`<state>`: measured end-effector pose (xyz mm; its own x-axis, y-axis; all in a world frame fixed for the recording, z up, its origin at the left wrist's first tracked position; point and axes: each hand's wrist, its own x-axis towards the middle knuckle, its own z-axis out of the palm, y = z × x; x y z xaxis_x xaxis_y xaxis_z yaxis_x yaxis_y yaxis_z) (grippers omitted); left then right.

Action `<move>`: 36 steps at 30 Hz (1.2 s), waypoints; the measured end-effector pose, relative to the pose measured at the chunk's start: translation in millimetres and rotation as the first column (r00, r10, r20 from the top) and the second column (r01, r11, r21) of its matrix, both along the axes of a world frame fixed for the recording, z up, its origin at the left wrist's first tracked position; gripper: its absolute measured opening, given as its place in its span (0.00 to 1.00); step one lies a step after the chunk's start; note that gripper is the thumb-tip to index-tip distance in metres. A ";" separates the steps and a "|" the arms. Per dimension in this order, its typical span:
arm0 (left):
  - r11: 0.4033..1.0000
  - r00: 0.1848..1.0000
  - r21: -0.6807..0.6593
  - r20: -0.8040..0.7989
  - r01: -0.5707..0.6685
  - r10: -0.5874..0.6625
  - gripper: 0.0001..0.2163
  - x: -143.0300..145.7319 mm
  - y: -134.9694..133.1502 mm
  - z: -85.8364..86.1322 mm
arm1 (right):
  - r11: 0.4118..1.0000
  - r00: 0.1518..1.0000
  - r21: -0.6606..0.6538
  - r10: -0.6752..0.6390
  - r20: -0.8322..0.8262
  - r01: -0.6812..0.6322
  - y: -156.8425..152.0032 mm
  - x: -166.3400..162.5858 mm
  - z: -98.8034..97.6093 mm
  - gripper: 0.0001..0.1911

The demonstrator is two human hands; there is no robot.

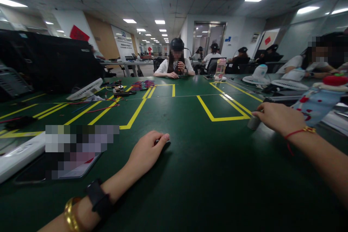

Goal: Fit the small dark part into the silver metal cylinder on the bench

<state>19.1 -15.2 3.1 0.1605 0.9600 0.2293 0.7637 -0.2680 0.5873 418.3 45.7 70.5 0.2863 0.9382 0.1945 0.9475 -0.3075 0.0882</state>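
Observation:
On the green table (190,174), my left hand (148,152) rests with its fingers curled under and the thumb laid forward. What lies inside its grip, if anything, is hidden. Off to the right, my right hand (282,117) grips the top of a small grey cylinder (253,122) with thumb and fingertips. That cylinder stands at the table surface, beside the corner of a yellow tape outline (231,119). A blue pouch with red decorations (315,103) is just behind my right hand.
Left of my left hand lie a phone (89,165) and a white bar (21,156). Wires (143,85) and a white fan (85,88) sit farther back. Across the table sits a person (175,61), near a pink-lidded bottle (220,69). More fans (256,76) stand right.

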 end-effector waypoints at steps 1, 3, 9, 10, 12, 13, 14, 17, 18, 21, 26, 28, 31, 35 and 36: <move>1.000 1.000 0.000 -0.002 0.002 -0.002 0.20 0.0 -0.1 0.0 | 1.000 1.000 0.001 -0.004 0.001 0.004 0.2 0.3 0.1 0.18; 1.000 1.000 -0.002 -0.005 0.003 -0.003 0.20 -0.1 -0.5 0.1 | 1.000 1.000 0.002 -0.014 0.005 0.014 0.9 1.2 -0.7 0.18; 1.000 1.000 -0.006 -0.008 0.011 -0.011 0.20 -0.8 0.3 -0.5 | 1.000 0.999 0.010 0.028 -0.018 -0.028 5.4 8.9 -10.4 0.25; 1.000 1.000 -0.008 -0.006 0.012 -0.012 0.20 -0.8 0.6 -0.5 | 0.998 0.998 0.012 0.060 -0.034 -0.060 6.2 10.4 -11.9 0.25; 1.000 1.000 -0.011 -0.003 0.011 -0.011 0.20 -0.4 1.0 -0.3 | 0.993 0.991 0.025 0.119 -0.064 -0.118 7.3 11.1 -13.6 0.21; 1.000 1.000 -0.010 -0.003 0.010 -0.010 0.20 -0.1 1.0 0.0 | 0.990 0.987 0.035 0.142 -0.076 -0.140 7.4 9.5 -13.4 0.19; 1.000 1.000 -0.009 -0.003 0.009 -0.009 0.20 0.2 0.8 0.3 | 0.986 0.983 0.043 0.163 -0.087 -0.159 7.0 6.2 -12.5 0.16; 1.000 1.000 -0.014 -0.004 0.010 -0.010 0.20 1.1 -0.2 1.7 | 0.952 0.936 0.110 0.301 -0.180 -0.285 -0.2 -17.7 -8.5 0.16; 1.000 1.000 -0.016 -0.006 0.010 -0.010 0.20 1.2 -0.4 2.1 | 0.926 0.879 0.150 0.377 -0.291 -0.348 -5.5 -30.7 -8.2 0.17; 1.000 1.000 -0.018 -0.010 0.008 -0.008 0.20 1.5 -1.0 2.5 | 0.832 0.401 0.257 0.478 -0.781 -0.492 -30.1 -80.8 -15.8 0.19; 1.000 0.999 0.017 -0.032 0.008 -0.007 0.20 2.8 -0.9 1.5 | 0.765 -0.397 0.109 -0.201 -0.895 -0.634 -74.0 -155.9 -45.8 0.16; 1.000 0.999 0.026 -0.041 0.005 -0.004 0.20 3.4 -0.6 1.4 | 0.730 -0.483 0.049 -0.399 -0.779 -0.681 -80.9 -168.0 -52.8 0.14; 1.000 0.999 0.024 -0.044 0.010 -0.008 0.20 3.7 -0.2 1.6 | 0.723 -0.509 -0.006 -0.492 -0.706 -0.691 -80.0 -169.5 -54.1 0.13; 0.999 0.999 0.032 -0.050 0.016 -0.014 0.20 3.4 -0.2 1.3 | 0.724 -0.504 -0.022 -0.501 -0.703 -0.689 -76.2 -166.5 -50.5 0.14; 0.999 0.999 0.034 -0.050 0.015 -0.014 0.20 3.4 -0.4 1.1 | 0.724 -0.504 -0.008 -0.489 -0.712 -0.690 -76.4 -167.0 -50.5 0.14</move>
<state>22.5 -15.6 4.2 0.1866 0.9493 0.2530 0.7878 -0.2984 0.5388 251.4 -30.7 20.0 -0.6905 0.6340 -0.3482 -0.2198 -0.6426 -0.7340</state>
